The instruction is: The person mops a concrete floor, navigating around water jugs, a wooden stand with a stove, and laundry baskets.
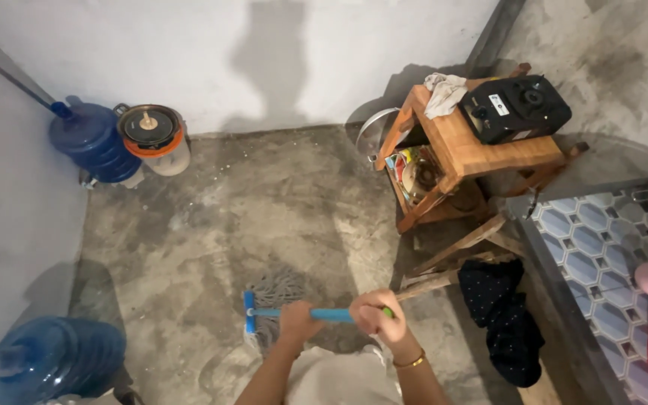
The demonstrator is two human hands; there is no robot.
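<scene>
A mop with a blue handle [324,314] and a grey string head [275,289] rests on the concrete floor [264,202]. My left hand [296,321] grips the handle lower down, close to the blue head clamp [249,310]. My right hand [375,315] grips the handle's upper end, where a green tip shows. A gold bracelet [412,363] circles my right wrist. Both forearms reach in from the bottom edge.
Blue water jugs stand at back left [93,141] and front left [54,358]. A pot with an orange rim [155,139] sits by the wall. A wooden stand [481,150] carries a black stove [515,107]. A dark cloth [500,315] lies beside a tiled platform [601,255].
</scene>
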